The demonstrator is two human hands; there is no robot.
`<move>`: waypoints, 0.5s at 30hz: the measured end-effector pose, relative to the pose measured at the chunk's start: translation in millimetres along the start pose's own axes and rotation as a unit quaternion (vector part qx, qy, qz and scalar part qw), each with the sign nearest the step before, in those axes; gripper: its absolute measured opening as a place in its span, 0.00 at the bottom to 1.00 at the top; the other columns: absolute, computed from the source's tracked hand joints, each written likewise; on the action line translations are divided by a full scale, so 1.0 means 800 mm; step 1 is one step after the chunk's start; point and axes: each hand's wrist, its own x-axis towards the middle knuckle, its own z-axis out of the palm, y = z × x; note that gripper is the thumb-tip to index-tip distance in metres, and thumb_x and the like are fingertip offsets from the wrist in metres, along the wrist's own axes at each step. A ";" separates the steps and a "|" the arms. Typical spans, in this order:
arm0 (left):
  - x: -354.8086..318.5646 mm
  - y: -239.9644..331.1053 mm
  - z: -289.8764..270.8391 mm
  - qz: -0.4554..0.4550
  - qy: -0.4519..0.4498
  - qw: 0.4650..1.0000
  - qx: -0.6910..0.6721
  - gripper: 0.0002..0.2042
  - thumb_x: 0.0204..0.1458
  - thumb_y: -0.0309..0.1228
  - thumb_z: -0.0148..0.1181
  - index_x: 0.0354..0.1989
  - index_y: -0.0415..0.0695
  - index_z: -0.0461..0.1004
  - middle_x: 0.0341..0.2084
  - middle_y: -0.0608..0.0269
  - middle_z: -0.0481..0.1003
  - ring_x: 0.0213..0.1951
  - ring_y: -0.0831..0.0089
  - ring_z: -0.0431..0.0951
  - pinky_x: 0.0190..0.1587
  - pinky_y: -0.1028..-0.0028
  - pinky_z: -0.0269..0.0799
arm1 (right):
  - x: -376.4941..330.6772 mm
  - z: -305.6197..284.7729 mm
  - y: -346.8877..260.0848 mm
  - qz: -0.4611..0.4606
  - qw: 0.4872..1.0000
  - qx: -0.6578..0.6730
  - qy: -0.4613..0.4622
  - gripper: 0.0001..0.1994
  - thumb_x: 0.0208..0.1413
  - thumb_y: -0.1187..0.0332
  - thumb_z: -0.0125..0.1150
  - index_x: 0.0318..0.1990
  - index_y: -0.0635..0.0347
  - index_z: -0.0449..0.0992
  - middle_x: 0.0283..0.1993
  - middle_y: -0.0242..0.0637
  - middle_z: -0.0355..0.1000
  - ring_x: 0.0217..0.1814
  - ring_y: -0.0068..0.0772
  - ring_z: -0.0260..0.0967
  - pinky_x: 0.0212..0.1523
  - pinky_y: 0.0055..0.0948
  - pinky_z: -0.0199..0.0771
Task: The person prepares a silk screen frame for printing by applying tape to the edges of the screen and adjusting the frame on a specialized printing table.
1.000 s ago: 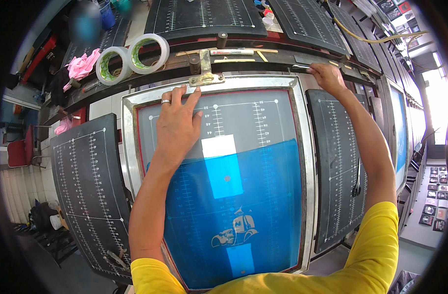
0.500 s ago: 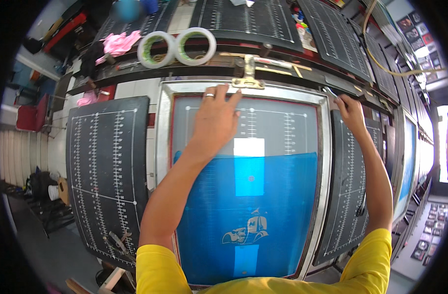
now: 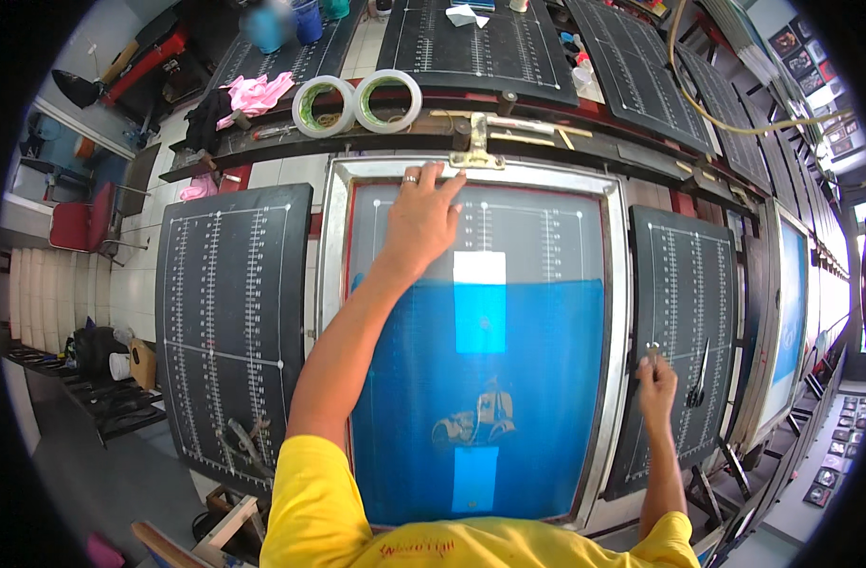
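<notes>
A screen-printing frame [image 3: 615, 312] with a silver metal rim and blue coated mesh [image 3: 546, 379] lies before me. A vehicle-shaped design [image 3: 480, 421] shows in the mesh, and pale rectangles [image 3: 480, 322] show in line above and below it. At the frame's top rail sits a metal hinge clamp [image 3: 477, 151]. My left hand [image 3: 423, 218], wearing a ring, rests with fingers spread on that rail beside the clamp. My right hand [image 3: 656, 383] is closed over the black board to the right. A small silver wrench-like tool [image 3: 652, 349] pokes out of its fingers; the rest is hidden.
Scissors [image 3: 700, 379] lie on the right-hand black board [image 3: 679, 275]. Another marked board [image 3: 229, 322] stands left, with a metal tool [image 3: 245, 445] on it. Two tape rolls [image 3: 388, 99] and pink cloth [image 3: 255, 95] are on the rail behind. A hose [image 3: 688, 90] hangs at upper right.
My right hand has moved from beside the frame's top right corner down toward me, over the right board, still with the silver tool. My left hand stays by the clamp.
</notes>
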 end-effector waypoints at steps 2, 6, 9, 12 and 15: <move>0.003 0.002 0.000 0.000 0.000 1.000 0.010 0.22 0.52 0.31 0.63 0.57 0.53 0.74 0.55 0.59 0.67 0.57 0.57 0.67 0.51 0.59 0.78 | -0.049 -0.001 -0.006 0.002 0.999 -0.046 0.001 0.10 0.62 0.69 0.58 0.31 0.67 0.74 0.20 0.36 0.63 0.24 0.22 0.57 0.25 0.31 0.56; 0.001 0.003 -0.003 0.004 -0.017 1.000 0.012 0.22 0.52 0.32 0.63 0.58 0.53 0.73 0.56 0.58 0.67 0.58 0.55 0.66 0.55 0.59 0.74 | -0.125 -0.003 -0.008 0.045 0.997 -0.051 -0.022 0.14 0.58 0.66 0.61 0.45 0.70 0.77 0.25 0.44 0.72 0.24 0.26 0.66 0.25 0.33 0.64; -0.005 0.002 -0.001 -0.007 -0.048 0.999 0.015 0.25 0.52 0.34 0.63 0.62 0.54 0.70 0.60 0.55 0.66 0.61 0.54 0.65 0.61 0.58 0.69 | -0.143 0.004 -0.013 0.074 0.996 -0.028 -0.032 0.14 0.58 0.68 0.60 0.46 0.70 0.75 0.22 0.39 0.68 0.23 0.24 0.63 0.25 0.31 0.63; -0.006 -0.017 -0.010 -0.018 -0.069 0.997 -0.030 0.28 0.55 0.38 0.61 0.66 0.48 0.65 0.68 0.50 0.59 0.68 0.53 0.59 0.68 0.60 0.59 | -0.138 0.013 -0.026 0.107 0.990 0.092 -0.025 0.09 0.60 0.69 0.59 0.42 0.67 0.75 0.21 0.29 0.63 0.23 0.19 0.56 0.23 0.28 0.58; -0.046 -0.024 -0.028 -0.029 -0.004 0.995 -0.091 0.26 0.57 0.37 0.60 0.64 0.42 0.67 0.65 0.47 0.64 0.67 0.53 0.62 0.67 0.61 0.59 | -0.133 0.017 -0.035 0.122 0.983 0.135 -0.010 0.07 0.62 0.69 0.57 0.40 0.64 0.75 0.22 0.24 0.60 0.23 0.16 0.53 0.23 0.25 0.54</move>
